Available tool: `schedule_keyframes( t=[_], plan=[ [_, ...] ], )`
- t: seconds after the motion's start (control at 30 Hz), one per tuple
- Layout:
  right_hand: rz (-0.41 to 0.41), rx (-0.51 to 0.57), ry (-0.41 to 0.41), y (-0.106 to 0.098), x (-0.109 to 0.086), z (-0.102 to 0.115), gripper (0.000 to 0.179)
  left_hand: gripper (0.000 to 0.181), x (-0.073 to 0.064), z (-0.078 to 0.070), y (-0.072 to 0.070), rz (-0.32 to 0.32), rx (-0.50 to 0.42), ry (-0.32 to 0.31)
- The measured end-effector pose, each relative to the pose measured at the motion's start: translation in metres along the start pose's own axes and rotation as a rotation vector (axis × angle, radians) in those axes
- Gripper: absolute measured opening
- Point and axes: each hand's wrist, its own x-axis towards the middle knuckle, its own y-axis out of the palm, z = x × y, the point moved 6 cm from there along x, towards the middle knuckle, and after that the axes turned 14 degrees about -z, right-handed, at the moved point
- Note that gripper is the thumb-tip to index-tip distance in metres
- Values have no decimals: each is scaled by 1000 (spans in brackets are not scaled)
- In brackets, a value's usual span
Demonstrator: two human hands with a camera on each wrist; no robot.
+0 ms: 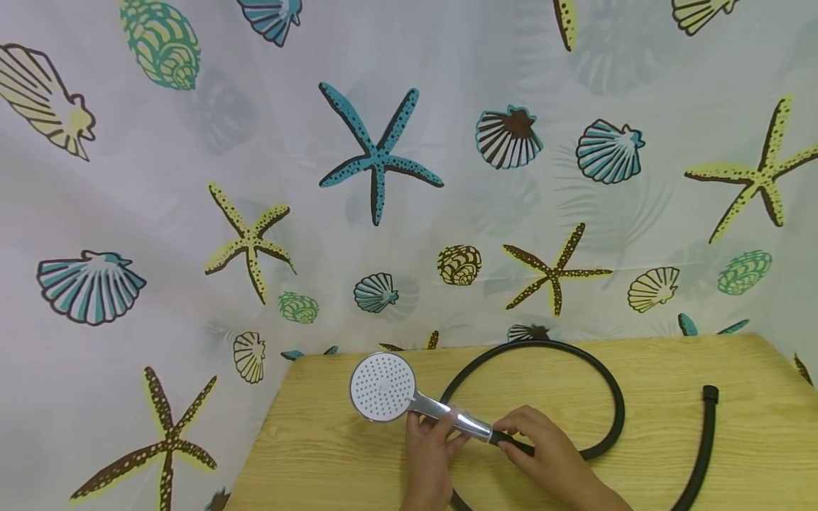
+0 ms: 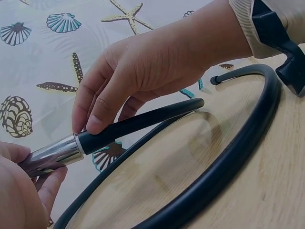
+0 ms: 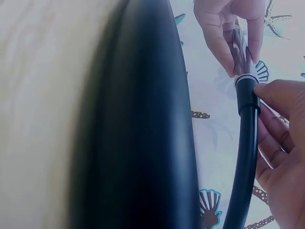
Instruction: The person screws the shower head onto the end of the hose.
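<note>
A chrome shower head (image 1: 383, 387) with a round white spray face is tilted, its face toward the head camera. My left hand (image 1: 431, 454) grips its silver handle (image 1: 473, 426). At the handle's lower end sits the black connector of a shower hose (image 2: 143, 120). My right hand (image 1: 546, 454) pinches that connector between thumb and fingers, right beside the chrome rim, as the right wrist view also shows. Connector and handle meet end to end; whether the threads are engaged cannot be seen. The hose loops behind both hands.
The hose's other end (image 1: 711, 394), with a black nut, lies toward the right of the wooden table (image 1: 332, 468). Behind and to the left hangs a white curtain (image 1: 447, 42) printed with starfish and shells. One hose stretch fills much of the right wrist view.
</note>
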Motion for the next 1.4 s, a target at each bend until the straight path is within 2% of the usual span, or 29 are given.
schedule_keyframes(
  t=[0.3,0.6,1.0,1.4],
  plan=[
    [15,-3,11,2,-2,-3,29,40,0,0,1,16,-16,35],
    [36,29,17,2,-2,-1,32,51,0,3,-2,-5,12,-6],
    [54,18,15,2,-3,-2,28,51,-1,0,-2,4,35,5],
    [154,17,127,6,-6,-8,28,51,-1,2,-1,5,34,-4]
  ],
)
